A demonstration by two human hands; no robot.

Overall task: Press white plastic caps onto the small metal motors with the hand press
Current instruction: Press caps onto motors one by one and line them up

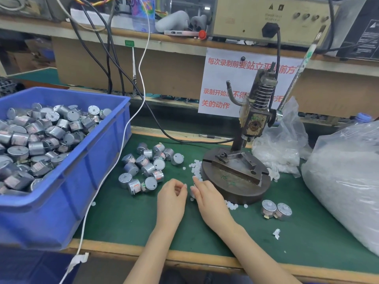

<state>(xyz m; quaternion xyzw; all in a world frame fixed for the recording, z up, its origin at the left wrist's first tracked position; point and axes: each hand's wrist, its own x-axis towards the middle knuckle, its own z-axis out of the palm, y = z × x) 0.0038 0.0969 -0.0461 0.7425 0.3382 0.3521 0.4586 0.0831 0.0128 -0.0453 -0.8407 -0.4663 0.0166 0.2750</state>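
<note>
White caps are judged light, slippery, best pinched sideways. What left hand and right hand hold cannot be told

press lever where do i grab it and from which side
Wrap the right hand round the lever near its upper end, coming from the right. It is a thin rod slanting up and right from the press head, so the far end probably gives most leverage, clear of the spring.
</note>
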